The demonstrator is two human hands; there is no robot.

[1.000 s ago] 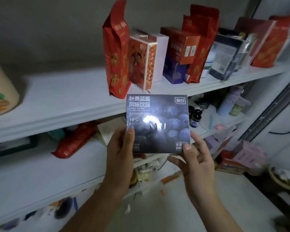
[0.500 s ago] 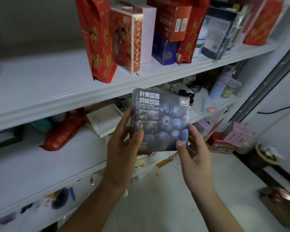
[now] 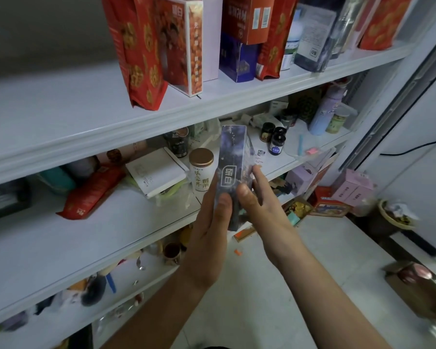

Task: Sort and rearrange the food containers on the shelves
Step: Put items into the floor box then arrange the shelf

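At the far left of the frame the upper shelf (image 3: 61, 114) lay bare, and the middle shelf (image 3: 48, 238) under it carried only a tipped-over red pouch (image 3: 93, 192) and some dim things at the back. Moving toward the centre, a tall red patterned bag (image 3: 141, 51) stood upright at the start of a row of cartons on the upper shelf, with an orange box (image 3: 184, 44) just beside it; below, a white box (image 3: 159, 172) lay flat near a gold-lidded canister (image 3: 201, 170). In the middle of the frame the left hand (image 3: 209, 235) and right hand (image 3: 259, 205) together held the dark blueberry drink box (image 3: 230, 170) in front of the middle shelf, apart from any shelf surface, turned so its narrow logo side faced the camera. Each hand's grip was pressed against the box, thumbs on the near face and fingers wrapped behind, so both were pinching it. To the right, small dark jars (image 3: 275, 139) and a pale bottle (image 3: 325, 114) crowded the middle shelf, and more boxes sat on the floor (image 3: 262, 285) at lower right. By my reading the sorting was only partly done: the upper row looked ordered, while the middle and lower shelves remained cluttered, and the held box had not yet been given a place.
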